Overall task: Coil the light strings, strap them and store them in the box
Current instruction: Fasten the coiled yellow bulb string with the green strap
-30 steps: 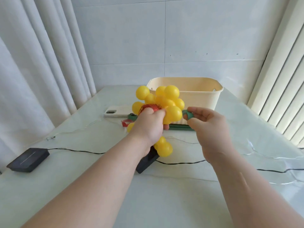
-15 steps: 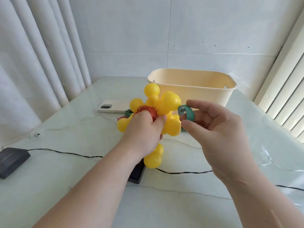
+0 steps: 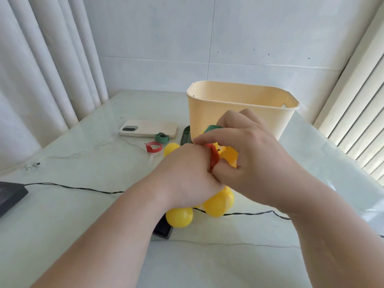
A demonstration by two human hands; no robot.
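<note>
Clearly the left grip is closed round the coiled light string, its fingers wrapped over the red wire coil at the core, with yellow balls bulging out below and on the far side. The bundle is held a little above the tabletop, near its middle. The right grip presses in from the right with curled fingers, pinching a green strap whose end shows at the far side of the knuckles. Strapping looks to be the step in hand: the strap lies just beyond the coil and must pass round the wire across its run, so the right grip would do the wrapping while the left steadies. How much strap is already round the coil is hidden by fingers. The box stands just beyond both, mouth up, with nothing between. To its left on the tabletop lie a phone, a spare green strap and a red strap. A black cable runs under the arms to a black panel at the left edge, a small black unit shows below the bundle, and a thin wire string trails at the left; these loose lines could snag.
</note>
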